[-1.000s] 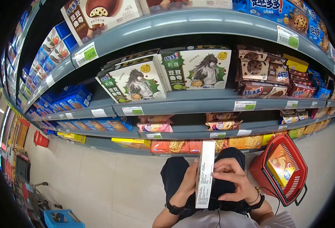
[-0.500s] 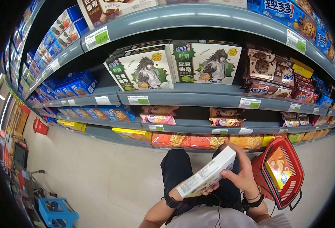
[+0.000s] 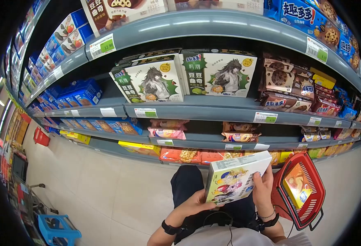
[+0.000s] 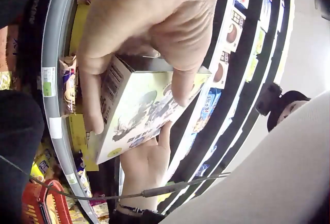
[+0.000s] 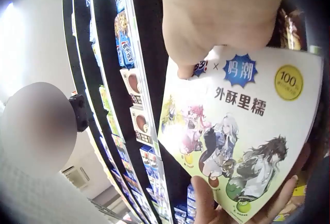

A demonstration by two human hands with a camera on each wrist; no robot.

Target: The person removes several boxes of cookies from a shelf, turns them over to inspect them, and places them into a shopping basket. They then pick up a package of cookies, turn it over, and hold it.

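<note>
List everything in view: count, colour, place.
Held box: 1, white, lower centre
Basket: 1, red, floor at right
Package: 1, orange-yellow, inside that basket
Shelves: several, grey, ahead
Upright boxes: at least 2, mostly white, centre shelf
Snack packs: uncounted, many colours, shelves
Labels: several, white-green, shelf edges
Stool: 1, blue, lower left
Far container: 1, red, left floor
Wristbands: 2, black, both wrists
Left hand: 1, bare, gripping box
Right hand: 1, bare, gripping box

Between left hand [image 3: 193, 204] and right hand [image 3: 263, 192]: white box [image 3: 233, 182], multicoloured cartoon print. Beside right hand: red slotted basket [image 3: 278, 184], yellow-orange pack [image 3: 298, 186] inside.
</note>
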